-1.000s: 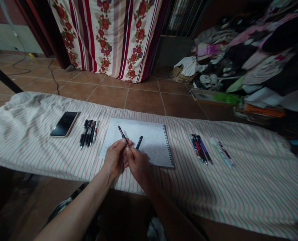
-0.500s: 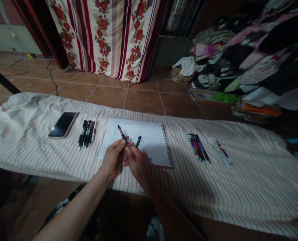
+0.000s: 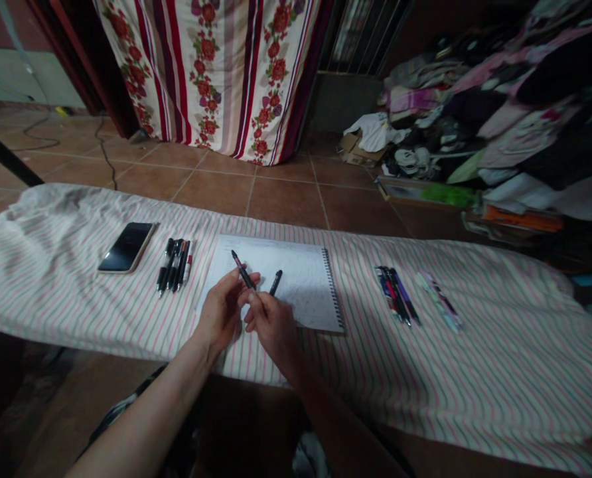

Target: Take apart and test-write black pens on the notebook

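A dark pen [image 3: 244, 273] slants up and to the left above the notebook page. My right hand [image 3: 275, 325] pinches its lower end between thumb and fingers. Around the pen's middle, my left hand [image 3: 220, 311] curls loosely, thumb on one side and fingertips on the other. A second dark pen [image 3: 276, 283] shows just beyond my right knuckles; its lower end is hidden, so I cannot tell if it rests on the page or is held. Beneath both hands lies a spiral notebook [image 3: 306, 265] with faint writing and its coil on the right.
Left of the notebook are a group of mostly black pens [image 3: 174, 265] and a phone [image 3: 127, 247]. To the right lie several dark pens [image 3: 397, 295] and a few pastel pens [image 3: 440, 301]. All rest on a striped cloth [image 3: 500, 358]. Beyond are a floral curtain [image 3: 231, 79] and piled clothes [image 3: 505, 126].
My left fingers have loosened and spread a little along the pen, showing more of its barrel. The right hand keeps its pinch. The other pens have not moved.
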`<state>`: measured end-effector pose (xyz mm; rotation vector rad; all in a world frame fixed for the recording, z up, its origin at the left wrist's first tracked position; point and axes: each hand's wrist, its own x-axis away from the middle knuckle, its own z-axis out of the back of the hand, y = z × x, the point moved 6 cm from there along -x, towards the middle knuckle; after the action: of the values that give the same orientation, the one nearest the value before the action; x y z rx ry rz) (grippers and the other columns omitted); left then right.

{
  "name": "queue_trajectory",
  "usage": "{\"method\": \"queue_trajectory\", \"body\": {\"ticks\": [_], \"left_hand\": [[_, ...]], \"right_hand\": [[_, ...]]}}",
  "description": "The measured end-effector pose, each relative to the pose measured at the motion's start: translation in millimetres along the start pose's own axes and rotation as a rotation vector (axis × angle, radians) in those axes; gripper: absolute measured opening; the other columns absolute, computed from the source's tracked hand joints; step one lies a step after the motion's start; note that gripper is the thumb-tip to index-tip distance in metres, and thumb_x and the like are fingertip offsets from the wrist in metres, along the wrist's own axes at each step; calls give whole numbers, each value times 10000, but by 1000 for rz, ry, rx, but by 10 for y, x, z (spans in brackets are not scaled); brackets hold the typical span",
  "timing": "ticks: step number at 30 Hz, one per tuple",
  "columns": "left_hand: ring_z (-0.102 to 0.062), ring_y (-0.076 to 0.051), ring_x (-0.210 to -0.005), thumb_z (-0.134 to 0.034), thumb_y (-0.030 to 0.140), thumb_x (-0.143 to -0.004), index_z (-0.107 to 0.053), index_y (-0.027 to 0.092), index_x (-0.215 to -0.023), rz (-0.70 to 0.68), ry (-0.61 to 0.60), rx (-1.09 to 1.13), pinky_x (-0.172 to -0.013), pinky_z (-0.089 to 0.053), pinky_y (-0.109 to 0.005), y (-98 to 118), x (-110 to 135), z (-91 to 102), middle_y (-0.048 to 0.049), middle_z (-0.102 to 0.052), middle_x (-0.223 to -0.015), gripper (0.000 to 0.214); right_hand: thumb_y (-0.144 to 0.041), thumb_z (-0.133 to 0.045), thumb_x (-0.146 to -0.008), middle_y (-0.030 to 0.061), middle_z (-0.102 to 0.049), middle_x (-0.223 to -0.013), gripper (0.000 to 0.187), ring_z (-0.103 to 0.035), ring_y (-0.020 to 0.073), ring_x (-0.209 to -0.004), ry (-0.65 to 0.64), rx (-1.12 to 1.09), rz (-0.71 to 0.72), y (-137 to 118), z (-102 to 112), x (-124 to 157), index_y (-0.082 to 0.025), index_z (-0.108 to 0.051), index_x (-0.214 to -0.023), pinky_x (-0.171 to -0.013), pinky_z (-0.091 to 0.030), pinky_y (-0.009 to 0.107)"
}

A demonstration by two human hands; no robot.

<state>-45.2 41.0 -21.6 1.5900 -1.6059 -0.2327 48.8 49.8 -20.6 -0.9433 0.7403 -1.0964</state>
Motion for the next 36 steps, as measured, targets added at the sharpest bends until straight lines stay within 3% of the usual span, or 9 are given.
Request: {"method": "queue_trajectory", "body": {"ticks": [5, 13, 25, 36], "left_hand": [[-654, -167, -810, -532, 214, -826, -610, 120, -922, -92, 84, 34, -684, -519, -232, 86, -59, 66, -108, -689, -842, 155], [-656, -136, -692, -552, 110, -802, -626, 92, -864, -123, 140, 55, -662, -533, -217, 117, -103, 171, -87, -682, -752, 98], [-655, -138, -703, -514, 84, -816, -622, 94, -809, -89, 193, 189, -666, -554, -231, 139, -155, 247, -84, -667, -744, 108], [-661, -147, -718, -493, 90, -830, -616, 85, -826, -74, 168, 174, -698, -549, -234, 119, -135, 200, -94, -666, -760, 123]], "right_hand": [[-372, -349, -895, -20, -591, -491, 374, -585, 86, -433, -11, 36, 22, -4, -31, 16, -176, -559, -655, -502, -425, 171], [-362, -373, -887, -21, -608, -547, 317, -582, 85, -448, -87, 79, 6, 28, -109, 37, -180, -583, -733, -489, -404, 173], [-294, -390, -865, 29, -670, -695, 279, -632, 116, -552, -5, 6, 53, -56, -16, 52, -161, -564, -1037, -560, -477, 211], [-307, -484, -820, -5, -649, -644, 160, -624, 102, -494, 65, -39, -42, 40, 10, 34, -181, -582, -808, -480, -447, 179]]}}
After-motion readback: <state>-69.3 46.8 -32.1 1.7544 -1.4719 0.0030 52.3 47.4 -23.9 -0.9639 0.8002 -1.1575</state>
